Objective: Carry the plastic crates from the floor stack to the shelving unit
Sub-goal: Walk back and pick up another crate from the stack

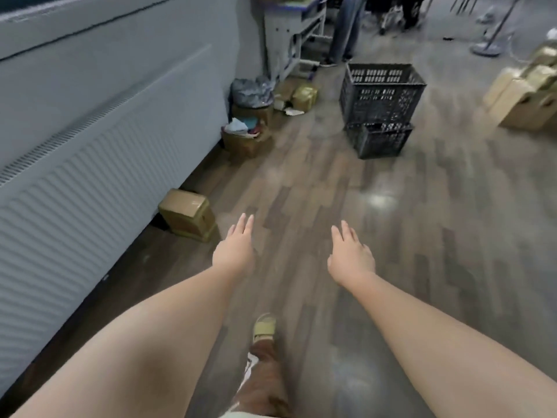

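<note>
Empty-handed, with two crates left on the floor stack ahead.

From the head view, your left hand (234,251) and right hand (351,257) both reach forward with fingers straight and hold nothing. The stack of two dark grey slotted plastic crates (380,108) stands far ahead and slightly right on the wood-pattern plank floor (316,206), well apart from your hands, the upper crate sitting askew on the lower. No shelving unit shows here, so you cannot tell how many crates are already delivered. Judging by this, at least these two carries remain, starting with the walk to the stack.
</note>
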